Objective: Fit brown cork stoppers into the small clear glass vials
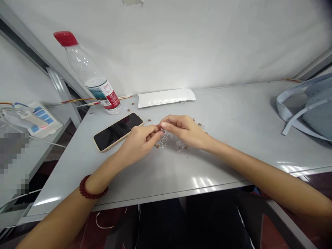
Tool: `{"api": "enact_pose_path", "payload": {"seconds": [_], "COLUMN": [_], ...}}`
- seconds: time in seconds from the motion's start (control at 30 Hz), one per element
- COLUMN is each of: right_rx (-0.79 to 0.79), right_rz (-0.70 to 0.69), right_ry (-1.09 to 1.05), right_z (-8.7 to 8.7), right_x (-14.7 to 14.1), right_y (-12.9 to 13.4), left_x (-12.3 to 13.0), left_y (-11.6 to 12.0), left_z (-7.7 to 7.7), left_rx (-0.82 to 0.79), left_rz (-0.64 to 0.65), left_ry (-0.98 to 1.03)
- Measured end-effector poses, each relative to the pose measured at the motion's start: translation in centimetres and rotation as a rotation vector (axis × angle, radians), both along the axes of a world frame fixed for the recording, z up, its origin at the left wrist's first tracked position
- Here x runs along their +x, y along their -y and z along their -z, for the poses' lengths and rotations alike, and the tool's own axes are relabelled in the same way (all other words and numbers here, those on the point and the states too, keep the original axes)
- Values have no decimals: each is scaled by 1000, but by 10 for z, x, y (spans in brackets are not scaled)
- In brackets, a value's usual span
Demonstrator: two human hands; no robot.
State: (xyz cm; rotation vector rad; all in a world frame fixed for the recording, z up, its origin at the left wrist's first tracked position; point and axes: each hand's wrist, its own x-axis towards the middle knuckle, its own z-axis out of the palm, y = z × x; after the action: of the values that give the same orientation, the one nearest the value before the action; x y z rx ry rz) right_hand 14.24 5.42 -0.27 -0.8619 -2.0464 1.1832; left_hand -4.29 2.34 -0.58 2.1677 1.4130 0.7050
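Over the middle of the grey table (228,121), my left hand (141,140) and my right hand (185,129) meet at the fingertips. Both are closed in a pinch, and whatever lies between the fingers is too small or hidden to name. Under and beside them lie small clear plastic pieces (166,140), with another clear clump (180,145) below my right hand. Small brown bits (157,146) are scattered among these. A dark red bead bracelet (93,188) circles my left wrist. Left of my left hand lies a phone (118,133), its screen dark.
A clear bottle (93,76) with a red cap stands at the back left. Against the wall rests a flat white packet (167,98). At the right is a grey-blue bag (311,107) with straps. A power strip (43,119) with cables sits beyond the table's left side.
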Motion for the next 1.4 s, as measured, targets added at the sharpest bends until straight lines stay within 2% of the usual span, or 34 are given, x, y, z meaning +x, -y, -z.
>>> {"api": "enact_pose_path", "payload": {"seconds": [0.07, 0.27, 0.53, 0.63, 0.7, 0.8, 0.9, 1.03, 1.1, 1.27, 1.4], "right_rx": [-16, -16, 227, 404, 472, 434, 396, 259, 212, 278, 360], "right_rz": [-9, -26, 59, 79, 43, 1, -18, -212, -293, -318, -302], "right_ry": [-19, -22, 89, 205, 337, 480, 494, 515, 578, 768, 860], "right_z": [0, -1, -5, -2, 3, 6, -3, -25, -30, -24, -21], "right_x": [0, 1, 4, 12, 18, 24, 33, 51, 58, 57, 49], "right_y": [0, 1, -5, -16, -24, -31, -32, -25, -19, -4, 4], "left_x": [1, 4, 2, -5, -10, -16, -20, -22, -21, -16, -11], "left_y": [1, 3, 5, 0, -4, -10, -13, -13, -11, -7, -5], "left_z": [0, -3, -11, -16, -16, -12, -9, -12, -15, -15, -12], "left_rx": [20, -67, -122, -239, -322, -387, -381, -327, -304, -372, -388], "left_rz": [-33, -61, -34, -6, 37, 97, 106, 107, 105, 81, 124], "left_ry": [21, 115, 134, 22, -90, -180, -174, -141, -129, -123, -149]}}
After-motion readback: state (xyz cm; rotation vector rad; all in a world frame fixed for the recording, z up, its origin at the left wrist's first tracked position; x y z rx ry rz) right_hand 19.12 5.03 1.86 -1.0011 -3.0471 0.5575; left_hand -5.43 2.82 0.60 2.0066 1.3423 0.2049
